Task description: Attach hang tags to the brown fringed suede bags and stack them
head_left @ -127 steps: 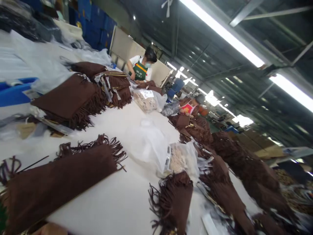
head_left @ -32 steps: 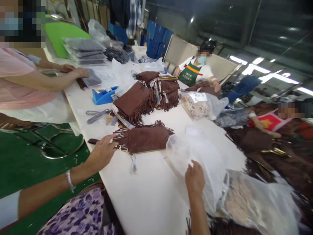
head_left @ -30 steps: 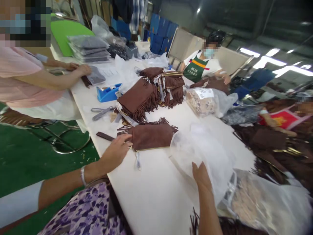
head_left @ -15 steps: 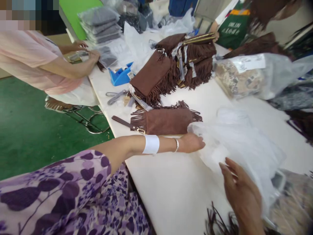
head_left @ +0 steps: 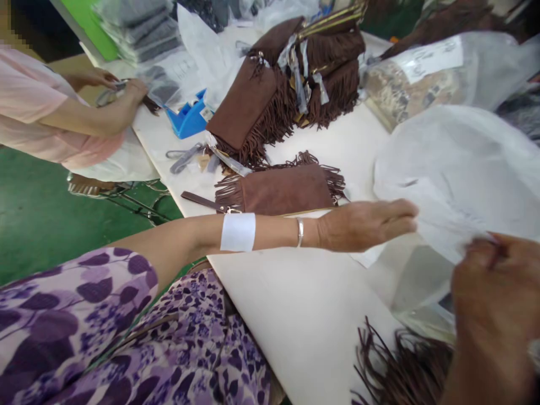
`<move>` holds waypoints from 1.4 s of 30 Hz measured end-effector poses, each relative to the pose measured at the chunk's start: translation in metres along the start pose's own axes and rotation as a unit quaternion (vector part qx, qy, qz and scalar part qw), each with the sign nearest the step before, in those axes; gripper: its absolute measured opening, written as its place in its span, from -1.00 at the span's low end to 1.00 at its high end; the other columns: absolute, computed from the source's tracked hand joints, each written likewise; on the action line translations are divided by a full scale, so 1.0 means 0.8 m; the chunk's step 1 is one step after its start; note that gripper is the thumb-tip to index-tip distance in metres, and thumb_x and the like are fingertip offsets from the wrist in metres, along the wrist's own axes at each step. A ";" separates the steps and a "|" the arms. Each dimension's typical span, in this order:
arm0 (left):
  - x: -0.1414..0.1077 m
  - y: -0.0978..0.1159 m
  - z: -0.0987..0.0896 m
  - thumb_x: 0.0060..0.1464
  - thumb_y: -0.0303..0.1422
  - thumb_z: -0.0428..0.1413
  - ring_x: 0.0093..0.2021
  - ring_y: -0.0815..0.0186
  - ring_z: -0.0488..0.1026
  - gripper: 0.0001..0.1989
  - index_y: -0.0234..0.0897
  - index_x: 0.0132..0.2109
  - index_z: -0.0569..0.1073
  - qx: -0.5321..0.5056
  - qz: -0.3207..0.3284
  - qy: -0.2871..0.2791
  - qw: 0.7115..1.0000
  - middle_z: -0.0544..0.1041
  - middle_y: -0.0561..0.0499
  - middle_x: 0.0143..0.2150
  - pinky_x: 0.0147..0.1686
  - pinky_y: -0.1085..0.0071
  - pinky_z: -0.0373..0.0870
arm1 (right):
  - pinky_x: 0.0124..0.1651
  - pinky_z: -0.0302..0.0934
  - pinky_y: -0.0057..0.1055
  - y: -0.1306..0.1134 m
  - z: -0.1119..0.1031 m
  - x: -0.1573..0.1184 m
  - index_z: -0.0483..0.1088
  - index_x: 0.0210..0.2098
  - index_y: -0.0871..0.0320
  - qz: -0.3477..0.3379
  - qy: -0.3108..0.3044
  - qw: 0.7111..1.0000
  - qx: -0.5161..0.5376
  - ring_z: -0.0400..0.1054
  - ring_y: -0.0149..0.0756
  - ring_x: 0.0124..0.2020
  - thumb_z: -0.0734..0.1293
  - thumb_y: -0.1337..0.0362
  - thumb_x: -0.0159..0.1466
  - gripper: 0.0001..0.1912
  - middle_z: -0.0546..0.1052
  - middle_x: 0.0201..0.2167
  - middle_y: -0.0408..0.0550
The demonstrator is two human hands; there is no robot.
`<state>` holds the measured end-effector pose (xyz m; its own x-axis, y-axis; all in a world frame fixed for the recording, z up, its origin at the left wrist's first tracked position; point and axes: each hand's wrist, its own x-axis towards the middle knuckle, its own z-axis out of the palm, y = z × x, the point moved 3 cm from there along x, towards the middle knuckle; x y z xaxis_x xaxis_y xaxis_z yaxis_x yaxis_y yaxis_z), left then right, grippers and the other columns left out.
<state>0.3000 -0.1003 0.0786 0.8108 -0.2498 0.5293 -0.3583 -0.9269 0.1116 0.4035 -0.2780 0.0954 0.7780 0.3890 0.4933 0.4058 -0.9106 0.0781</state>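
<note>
My left hand, with a bracelet and a white band on its arm, reaches across the table. Its fingers are pressed together at the near edge of a puffed-up, translucent white plastic bag. The fingertips are slightly blurred. My right hand pinches the same bag from the right, thumb against fingers. Just beyond my left forearm lies a brown fringed clutch bag, with its wrist strap out to the left. Dark brown fringe shows beside my right wrist.
A pile of brown fringed bags with tags lies farther back, next to a blue tape dispenser. A wrapped patterned item is at the back right. Across the table's left edge, a co-worker's hands handle something small near stacked grey packages.
Both hands have moved right, and the plastic bag has risen and puffed out. My right hand, open before, has closed on it. The view has shifted slightly.
</note>
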 end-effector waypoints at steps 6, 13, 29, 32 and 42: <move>-0.035 0.036 0.112 0.30 -0.48 -0.11 0.08 0.14 0.35 -0.64 -0.44 0.18 0.33 0.017 0.002 -0.098 0.995 0.36 -0.28 0.18 -0.07 0.27 0.30 | -0.45 -0.09 -0.33 -0.008 0.033 -0.033 0.46 -0.04 0.09 -0.016 -0.082 0.996 -0.013 0.30 -0.23 -0.48 0.08 0.11 0.38 -0.60 0.58 -0.35 0.06; -0.016 0.033 0.156 0.18 -0.55 0.01 -0.18 0.08 0.47 -0.82 -0.40 -0.29 0.52 -0.052 -0.011 -0.179 0.982 0.54 -0.21 -0.26 -0.26 0.23 0.27 | -0.25 0.09 -0.32 -0.001 0.018 -0.074 0.36 0.13 0.08 -0.050 -0.100 0.989 0.094 0.42 -0.17 -0.20 0.15 0.17 0.37 -0.61 0.56 -0.10 0.04; -0.028 0.014 0.127 0.24 -0.33 0.04 -0.21 0.28 0.45 -0.81 -0.35 -0.18 0.49 -0.261 -0.227 -0.264 0.900 0.54 -0.04 -0.23 -0.35 0.46 0.22 | 0.10 0.14 -0.17 -0.001 -0.012 -0.116 0.23 0.24 0.23 -0.108 -0.098 0.982 0.124 0.26 0.04 0.15 0.13 0.15 0.39 -0.51 0.37 0.18 0.18; -0.043 0.021 0.108 0.29 -0.32 -0.01 -0.24 0.29 0.44 -0.81 -0.32 -0.11 0.42 -0.264 -0.230 -0.246 0.904 0.53 -0.02 -0.23 -0.35 0.46 0.23 | 0.30 -0.06 -0.03 -0.011 -0.040 -0.150 0.21 0.27 0.21 -0.043 -0.094 0.976 0.192 0.02 0.10 0.33 0.19 0.10 0.37 -0.46 0.18 0.32 0.17; -0.189 0.100 -0.009 0.31 -0.43 -0.10 -0.05 0.26 0.39 -0.79 -0.23 -0.17 0.43 -0.239 -0.022 -0.186 0.953 0.50 -0.12 -0.06 0.00 0.35 0.29 | 0.03 0.36 -0.18 -0.110 0.012 -0.289 0.40 -0.14 0.17 0.422 -0.371 0.371 0.739 0.48 -0.20 -0.08 0.39 -0.08 0.17 -0.53 0.58 -0.17 -0.01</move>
<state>0.1455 -0.1346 0.0137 0.9059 -0.3779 0.1913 -0.4184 -0.7279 0.5433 0.1921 -0.2865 -0.0339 0.6220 0.4834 -0.6159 -0.7400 0.1060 -0.6641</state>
